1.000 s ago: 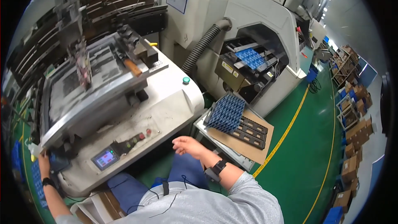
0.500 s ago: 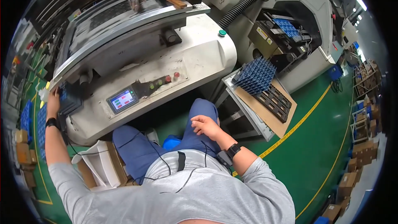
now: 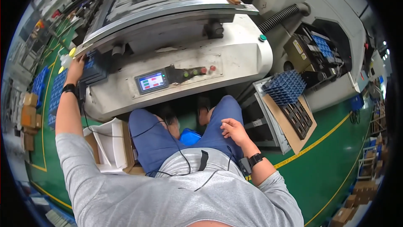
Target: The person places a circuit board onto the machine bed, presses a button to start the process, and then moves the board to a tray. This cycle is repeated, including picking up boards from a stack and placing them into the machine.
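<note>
My left hand (image 3: 75,68) reaches far out to the left end of the white machine (image 3: 247,50). Its visible fingers are stretched out beside a stack of dark blue trays (image 3: 95,68), below the corner of the metal frame (image 3: 168,12); the fingertips are partly hidden, and whether they touch the stack I cannot tell. Over my right thigh hovers my right hand (image 3: 234,130), its fingers loosely bent and apart with nothing in them. Between the hands, on the machine's front, is a lit touch screen (image 3: 152,82) with several round buttons (image 3: 203,70) to its right.
At right, blue latticed trays (image 3: 285,86) and a black slotted rack (image 3: 297,118) rest on a brown board (image 3: 294,143) atop a stand. An open carton (image 3: 110,143) with white lining sits by my left leg. A ribbed hose (image 3: 283,18) runs behind.
The whole view has shifted, so the machine and stand now appear further right. My left hand stays beside the blue tray stack; my right hand remains over my thigh.
</note>
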`<state>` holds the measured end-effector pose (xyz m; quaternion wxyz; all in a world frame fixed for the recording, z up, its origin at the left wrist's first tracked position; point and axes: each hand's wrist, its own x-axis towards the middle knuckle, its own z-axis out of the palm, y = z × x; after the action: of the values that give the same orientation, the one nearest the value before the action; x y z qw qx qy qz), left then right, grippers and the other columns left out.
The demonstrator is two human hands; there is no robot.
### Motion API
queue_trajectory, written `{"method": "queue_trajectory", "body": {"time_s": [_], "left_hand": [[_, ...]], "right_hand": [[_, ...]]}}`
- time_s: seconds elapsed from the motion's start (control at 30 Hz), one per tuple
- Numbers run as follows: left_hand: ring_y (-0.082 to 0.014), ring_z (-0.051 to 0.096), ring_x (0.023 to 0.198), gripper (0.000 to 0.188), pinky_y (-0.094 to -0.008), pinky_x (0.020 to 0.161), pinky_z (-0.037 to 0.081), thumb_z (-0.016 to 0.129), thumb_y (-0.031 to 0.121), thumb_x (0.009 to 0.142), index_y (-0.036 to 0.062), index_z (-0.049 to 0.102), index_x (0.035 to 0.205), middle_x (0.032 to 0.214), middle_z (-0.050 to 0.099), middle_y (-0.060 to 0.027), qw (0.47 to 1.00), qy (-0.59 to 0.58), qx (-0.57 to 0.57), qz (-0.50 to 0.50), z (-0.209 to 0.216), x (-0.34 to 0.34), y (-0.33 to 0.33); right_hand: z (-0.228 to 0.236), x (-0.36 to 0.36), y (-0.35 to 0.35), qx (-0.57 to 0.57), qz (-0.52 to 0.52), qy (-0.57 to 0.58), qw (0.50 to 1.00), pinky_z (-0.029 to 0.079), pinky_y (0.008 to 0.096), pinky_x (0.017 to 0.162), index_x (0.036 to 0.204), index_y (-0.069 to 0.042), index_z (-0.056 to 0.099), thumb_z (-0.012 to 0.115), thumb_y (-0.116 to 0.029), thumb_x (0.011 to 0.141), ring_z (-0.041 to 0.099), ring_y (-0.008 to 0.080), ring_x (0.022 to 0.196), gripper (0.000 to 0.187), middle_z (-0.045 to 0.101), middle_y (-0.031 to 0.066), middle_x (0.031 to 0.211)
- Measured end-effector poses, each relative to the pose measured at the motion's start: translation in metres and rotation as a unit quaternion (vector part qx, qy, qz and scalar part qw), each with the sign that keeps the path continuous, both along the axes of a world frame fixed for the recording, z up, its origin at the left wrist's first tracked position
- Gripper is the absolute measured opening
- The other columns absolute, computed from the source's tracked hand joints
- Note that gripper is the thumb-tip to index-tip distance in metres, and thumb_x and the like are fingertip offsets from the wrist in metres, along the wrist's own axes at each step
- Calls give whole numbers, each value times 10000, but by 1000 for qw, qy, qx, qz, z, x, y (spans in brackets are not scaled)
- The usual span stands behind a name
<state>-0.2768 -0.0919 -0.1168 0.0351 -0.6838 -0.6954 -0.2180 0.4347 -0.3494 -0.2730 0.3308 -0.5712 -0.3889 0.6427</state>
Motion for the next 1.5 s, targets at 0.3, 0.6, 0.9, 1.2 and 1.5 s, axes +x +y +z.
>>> {"method": "queue_trajectory", "body": {"time_s": [0.3, 0.6, 0.9, 1.2, 1.5], "left_hand": [[-432, 536, 1154, 384, -433, 982, 430, 411, 234, 969, 65, 579, 1270, 1226, 594, -246, 1000, 11, 7, -13, 8, -9, -14], [-458, 600, 978, 394, -510, 856, 481, 431, 364, 979, 102, 618, 1208, 1044, 649, -265, 999, -20, 31, 6, 14, 19, -22], [-439, 578, 1072, 468, -461, 929, 463, 471, 460, 943, 110, 625, 1214, 1143, 615, -267, 994, -40, -7, 100, 35, 51, -36], [-439, 588, 1043, 438, -477, 899, 474, 513, 432, 932, 82, 650, 1155, 1087, 635, -268, 995, -47, -9, 86, 39, 55, -44], [-452, 550, 1108, 505, -475, 955, 449, 482, 498, 943, 124, 589, 1266, 1157, 583, -301, 995, -26, -14, 98, 33, 43, -43]], "right_hand": [[2, -18, 22, -25, -8, 25, 999, 505, 247, 551, 1191, -24, 571, 569, -182, 963, 607, 128, 639, 277, 639, 68, 935], [31, -33, 9, -12, 52, -32, 998, 505, 256, 566, 1200, -44, 576, 594, -201, 948, 614, 134, 679, 298, 637, 72, 966], [78, -28, 23, -113, 91, 78, 986, 550, 317, 544, 1278, -65, 498, 561, -185, 971, 672, 217, 679, 336, 673, 136, 994], [94, -32, 57, -2, 74, 33, 997, 561, 288, 620, 1247, -50, 525, 571, -150, 962, 660, 169, 715, 306, 670, 105, 988], [126, -51, 84, 96, 183, 25, 978, 528, 240, 627, 1248, -29, 531, 585, -126, 933, 623, 120, 712, 335, 666, 87, 1015]]}}
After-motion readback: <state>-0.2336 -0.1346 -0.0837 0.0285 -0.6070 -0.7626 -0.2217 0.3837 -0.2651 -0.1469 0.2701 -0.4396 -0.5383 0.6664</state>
